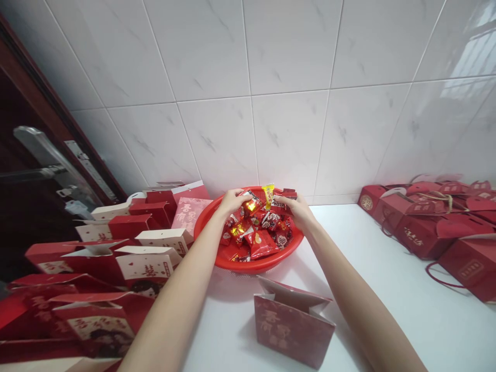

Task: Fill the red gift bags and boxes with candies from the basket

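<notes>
A: How are the fingers set?

B: By the left hand (pixel 231 201), a red-and-gold packet (pixel 251 204) is held at the fingertips, with only a narrow gap left between thumb and fingers. The fingers of the right hand (pixel 297 205) are partly bent; a yellow packet (pixel 268 196) is seen upright at their tips, but whether it is gripped or merely touched cannot be told.

A: And around them?

B: Below both sets of fingers, more wrapped sweets (pixel 261 243) are heaped in a red basket (pixel 256 266). Nearer the body than the fingers, 1 open paper box (pixel 294 330) is stood on the white table (pixel 341 232). Other open boxes (pixel 147 263) are crowded to the left of the left fingers, and closed red boxes (pixel 422 232) are grouped well to the right of the right fingers.

A: How are 2 packets best handled at once?

B: Each is best pinched lightly by its body, so that the wrapper is not crushed. If either is lifted, the loose sweets beneath should be left undisturbed, and the basket rim should be cleared by the knuckles; otherwise, judging by the heap, packets could be spilled.
</notes>
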{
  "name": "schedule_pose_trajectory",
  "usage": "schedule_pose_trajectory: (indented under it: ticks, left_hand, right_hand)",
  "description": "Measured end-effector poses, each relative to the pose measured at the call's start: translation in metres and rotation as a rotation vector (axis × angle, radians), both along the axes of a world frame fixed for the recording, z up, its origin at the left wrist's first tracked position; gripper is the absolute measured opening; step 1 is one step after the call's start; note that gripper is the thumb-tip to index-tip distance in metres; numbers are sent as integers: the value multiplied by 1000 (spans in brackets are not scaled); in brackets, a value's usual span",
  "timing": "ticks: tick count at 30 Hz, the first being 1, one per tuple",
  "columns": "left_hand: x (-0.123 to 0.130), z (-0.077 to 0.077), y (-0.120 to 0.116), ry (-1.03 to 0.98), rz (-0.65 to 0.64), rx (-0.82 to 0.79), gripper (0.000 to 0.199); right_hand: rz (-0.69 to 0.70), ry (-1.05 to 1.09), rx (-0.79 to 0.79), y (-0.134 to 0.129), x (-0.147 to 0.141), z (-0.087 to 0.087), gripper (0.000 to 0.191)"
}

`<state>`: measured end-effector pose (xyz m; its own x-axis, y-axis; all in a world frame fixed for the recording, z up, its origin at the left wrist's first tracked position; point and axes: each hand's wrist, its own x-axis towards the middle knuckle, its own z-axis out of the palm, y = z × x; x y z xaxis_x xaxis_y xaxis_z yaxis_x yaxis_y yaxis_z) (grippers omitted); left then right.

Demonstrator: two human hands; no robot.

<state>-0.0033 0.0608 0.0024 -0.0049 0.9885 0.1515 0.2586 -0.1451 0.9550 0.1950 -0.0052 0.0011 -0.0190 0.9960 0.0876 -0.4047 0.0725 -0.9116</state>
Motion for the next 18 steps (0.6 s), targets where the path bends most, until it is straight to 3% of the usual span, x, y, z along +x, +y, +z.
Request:
schedule_pose_trajectory:
  ticks: [18]
  left_hand:
    - [6, 10, -6, -29, 39, 5, 23]
  right_hand:
    - [25, 6, 12, -2, 0, 1, 15]
